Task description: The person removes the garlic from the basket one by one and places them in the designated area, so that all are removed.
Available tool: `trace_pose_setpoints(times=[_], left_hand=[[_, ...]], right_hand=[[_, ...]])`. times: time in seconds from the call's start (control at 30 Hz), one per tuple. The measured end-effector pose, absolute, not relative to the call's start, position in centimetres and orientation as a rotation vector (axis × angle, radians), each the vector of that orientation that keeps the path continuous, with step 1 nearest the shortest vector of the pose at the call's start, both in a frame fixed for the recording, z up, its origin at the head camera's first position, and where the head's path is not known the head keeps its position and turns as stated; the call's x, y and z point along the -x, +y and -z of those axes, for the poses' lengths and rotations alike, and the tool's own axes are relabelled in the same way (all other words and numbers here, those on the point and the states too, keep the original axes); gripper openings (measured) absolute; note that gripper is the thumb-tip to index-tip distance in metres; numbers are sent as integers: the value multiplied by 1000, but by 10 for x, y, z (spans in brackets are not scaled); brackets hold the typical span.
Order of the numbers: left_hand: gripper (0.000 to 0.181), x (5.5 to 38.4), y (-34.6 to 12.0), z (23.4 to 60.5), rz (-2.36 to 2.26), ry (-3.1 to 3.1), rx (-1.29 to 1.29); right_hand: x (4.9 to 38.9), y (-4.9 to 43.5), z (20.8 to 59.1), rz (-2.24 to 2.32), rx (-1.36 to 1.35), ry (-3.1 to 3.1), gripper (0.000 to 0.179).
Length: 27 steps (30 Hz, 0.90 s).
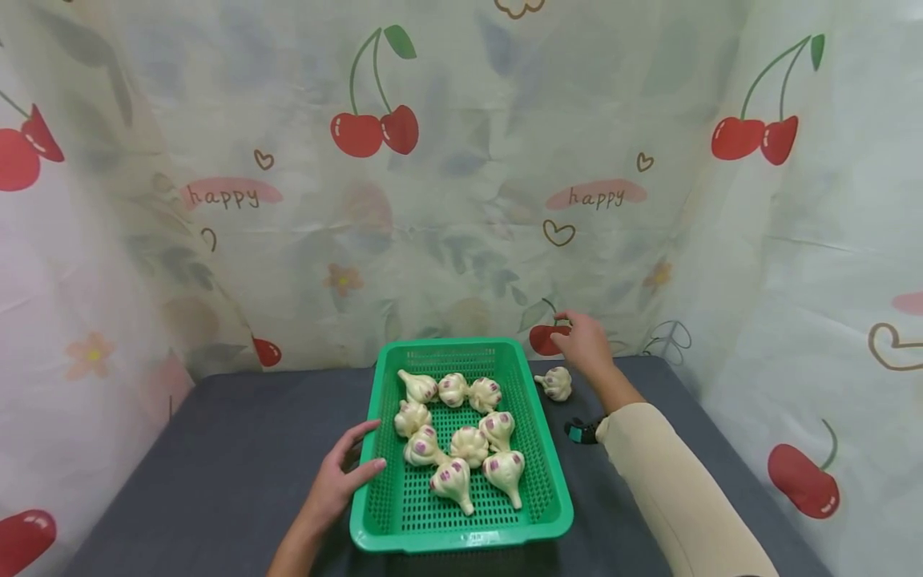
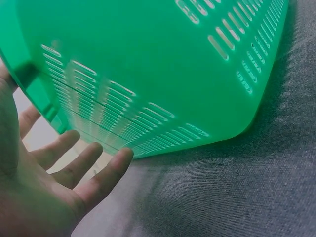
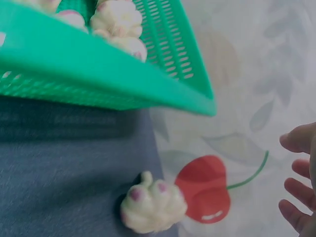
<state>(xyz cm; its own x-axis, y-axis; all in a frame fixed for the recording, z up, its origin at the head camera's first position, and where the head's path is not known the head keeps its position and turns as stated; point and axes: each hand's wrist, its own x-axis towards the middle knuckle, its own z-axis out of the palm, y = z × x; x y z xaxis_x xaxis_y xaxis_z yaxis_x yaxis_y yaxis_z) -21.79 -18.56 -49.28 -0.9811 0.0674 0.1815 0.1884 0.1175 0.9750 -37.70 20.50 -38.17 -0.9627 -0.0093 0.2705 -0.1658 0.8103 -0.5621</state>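
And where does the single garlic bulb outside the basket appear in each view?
Head: the garlic bulb lies right of centre, beside the green basket, near its far right corner.
Left wrist: not in it.
Right wrist: bottom centre, below the basket.
Shared landmark: the green basket, all views.

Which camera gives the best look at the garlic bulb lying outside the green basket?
The right wrist view: the garlic bulb appears largest there, whole and unobstructed, with purple patches showing. The head view shows it whole but smaller, beside the green basket, near the right hand. The left wrist view doesn't show it.
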Motion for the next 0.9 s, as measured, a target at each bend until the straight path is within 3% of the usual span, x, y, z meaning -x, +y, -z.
trace_pose_setpoints(times=[0.4,0.9], left_hand=[[53,219,-188,494,1962,-2303,252],[53,220,-188,495,1979,-2314,228]], right_hand=[[375,174,362,-1080,-170,-2666,41],[373,139,378,-1340,-208,-2741,49]])
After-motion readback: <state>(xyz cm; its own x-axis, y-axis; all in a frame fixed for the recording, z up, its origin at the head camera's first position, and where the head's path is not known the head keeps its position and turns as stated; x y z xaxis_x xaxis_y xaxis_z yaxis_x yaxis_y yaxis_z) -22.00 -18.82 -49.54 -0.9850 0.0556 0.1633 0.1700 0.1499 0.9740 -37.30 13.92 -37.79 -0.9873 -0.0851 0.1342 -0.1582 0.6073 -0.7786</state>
